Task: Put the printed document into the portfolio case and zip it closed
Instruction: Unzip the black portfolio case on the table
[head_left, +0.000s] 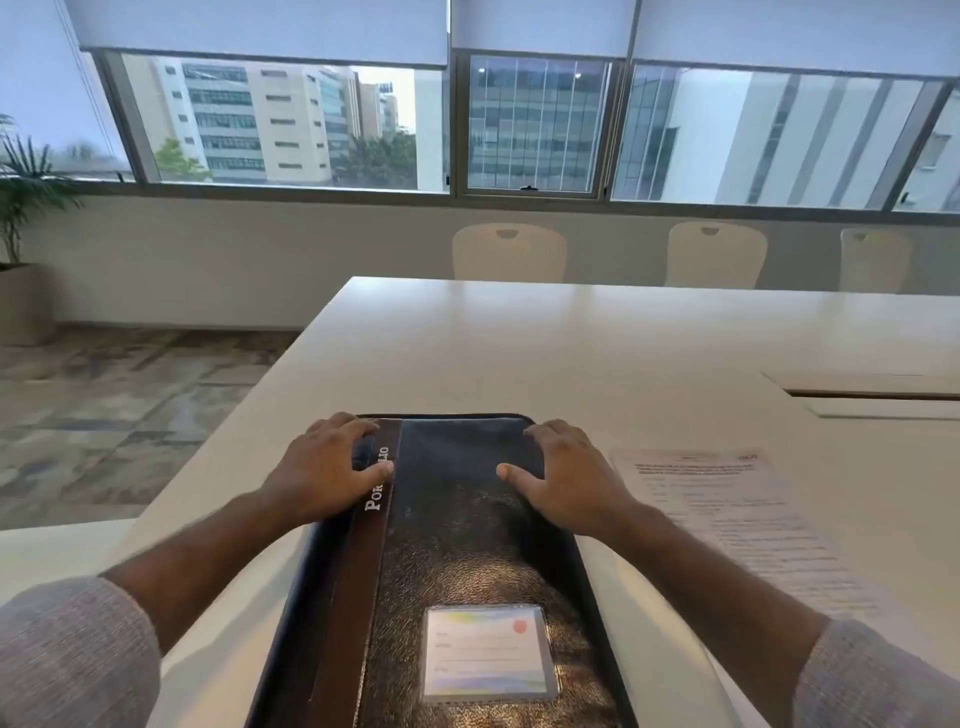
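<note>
On closed portfolio case (457, 545), both hands, left hand (327, 467) hiding lettering, right hand (566, 478)

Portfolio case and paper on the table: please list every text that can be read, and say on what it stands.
"POR" and "LIO": white letters on the brown strip of the portfolio case; the left hand hides the middle letters.
Card in the clear pocket on the case's cover: printed lines, too blurred to read.
Printed document beside the right hand: many lines of text and a small logo at the top, all too small and blurred to read.
</note>
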